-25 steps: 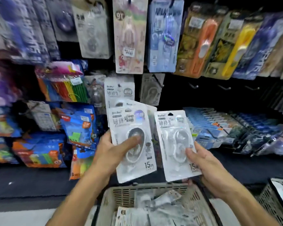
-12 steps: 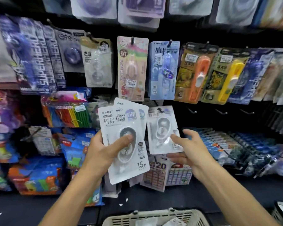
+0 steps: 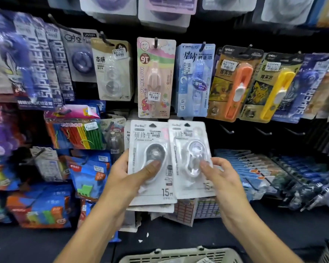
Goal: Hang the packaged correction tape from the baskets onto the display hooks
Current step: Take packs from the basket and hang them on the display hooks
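Observation:
My left hand [image 3: 122, 179] grips a small stack of white correction tape packs [image 3: 150, 162], thumb pressed on the dark blister of the front one. Right beside it, a single white correction tape pack [image 3: 190, 160] with a clear blister is held up against the display by my right hand [image 3: 220, 175], fingers on its lower right. The two packs' edges touch. Both sit just below a row of hanging packages. Whether the single pack's hang hole is on a hook is hidden. A beige basket [image 3: 180, 255] shows its rim at the bottom edge.
Hanging goods fill the black display wall: a pink My Melody pack [image 3: 155, 76], a blue tape pack [image 3: 195, 78], orange and yellow packs to the right. Bare hooks [image 3: 226, 130] stick out at the right. Blue packets [image 3: 254, 168] lie on the lower right shelf.
The view tilted upward from the basket to the display. My right hand carried the single pack up and leftward until it rests beside the stack in my left hand.

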{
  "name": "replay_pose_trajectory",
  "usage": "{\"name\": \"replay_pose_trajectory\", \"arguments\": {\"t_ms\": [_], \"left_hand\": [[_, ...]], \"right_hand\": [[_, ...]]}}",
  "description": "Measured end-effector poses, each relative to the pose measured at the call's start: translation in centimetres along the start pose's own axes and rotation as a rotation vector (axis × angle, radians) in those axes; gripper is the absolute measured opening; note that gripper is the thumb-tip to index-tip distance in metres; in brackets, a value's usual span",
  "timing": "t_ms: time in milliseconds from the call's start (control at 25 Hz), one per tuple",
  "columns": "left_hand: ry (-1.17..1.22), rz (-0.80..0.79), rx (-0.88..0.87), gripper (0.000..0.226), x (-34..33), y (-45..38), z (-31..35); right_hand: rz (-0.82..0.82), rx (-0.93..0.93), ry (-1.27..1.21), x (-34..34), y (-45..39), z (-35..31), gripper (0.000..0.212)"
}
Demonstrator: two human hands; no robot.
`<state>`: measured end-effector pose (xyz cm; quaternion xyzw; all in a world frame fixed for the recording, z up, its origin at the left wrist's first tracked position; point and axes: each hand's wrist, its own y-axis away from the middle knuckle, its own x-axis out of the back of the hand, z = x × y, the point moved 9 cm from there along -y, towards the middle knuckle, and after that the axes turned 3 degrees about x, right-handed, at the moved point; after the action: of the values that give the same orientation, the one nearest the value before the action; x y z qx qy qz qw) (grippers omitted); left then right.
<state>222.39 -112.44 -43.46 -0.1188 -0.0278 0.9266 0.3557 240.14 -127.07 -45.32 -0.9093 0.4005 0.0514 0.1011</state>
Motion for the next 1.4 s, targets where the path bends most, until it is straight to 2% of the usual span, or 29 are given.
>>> {"name": "replay_pose_trajectory", "arguments": {"t_ms": [160,200,280,360,400,520,600,680,720,800,920,1000,1120,1400], "left_hand": [[0.018,0.123,-0.045,0.052,1.4,-0.2,0.8],[0.022,0.130,-0.049,0.054,1.4,-0.2,0.9],[0.022,0.134,-0.068,0.051,1.2,-0.2,0.9],[0.020,0.131,-0.076,0.046,0.8,-0.3,0.6],[0.016,0.132,-0.067,0.044,0.6,-0.3,0.4],[-0.018,0.094,-0.035,0.043,-0.1,-0.5,-0.6],[-0.065,-0.001,-0.028,0.043,-1.2,-0.5,-0.9],[-0.063,-0.102,-0.004,0.040,-2.0,-0.3,-1.0],[-0.051,-0.125,-0.002,0.036,-2.2,-0.3,-1.0],[-0.092,-0.073,-0.031,0.025,-1.5,-0.4,-0.9],[-0.165,0.144,-0.039,0.028,0.8,-0.8,-0.8],[-0.151,0.217,-0.051,0.028,1.9,-0.9,-0.4],[-0.162,0.241,-0.113,0.030,2.3,-0.9,0.5],[-0.178,0.259,-0.137,0.039,1.8,-0.7,0.8]], "right_hand": [[0.139,-0.019,0.154,3.0,-0.6,0.5,0.025],[0.169,-0.003,0.172,3.0,-0.9,0.3,0.026],[0.191,0.001,0.079,2.3,-2.0,-0.1,0.041],[0.138,-0.073,-0.052,0.9,-2.7,0.3,0.063],[0.100,-0.083,-0.032,0.3,-2.6,0.4,0.067],[-0.153,-0.044,0.051,-3.4,-0.8,0.9,0.061],[-0.244,-0.022,0.079,-4.7,0.2,1.4,0.043],[-0.170,-0.017,0.058,-4.1,0.3,1.1,0.011],[-0.121,-0.027,0.035,-3.4,0.1,1.0,0.005],[-0.046,-0.014,0.054,-1.9,-0.4,0.4,0.010],[0.115,0.023,0.191,1.7,-0.7,-0.5,0.013],[0.194,0.021,0.273,3.7,-0.6,-0.6,0.015],[0.227,0.004,0.267,4.3,-0.7,-0.7,0.013],[0.279,0.014,0.251,4.5,0.2,-1.4,0.007]]}}
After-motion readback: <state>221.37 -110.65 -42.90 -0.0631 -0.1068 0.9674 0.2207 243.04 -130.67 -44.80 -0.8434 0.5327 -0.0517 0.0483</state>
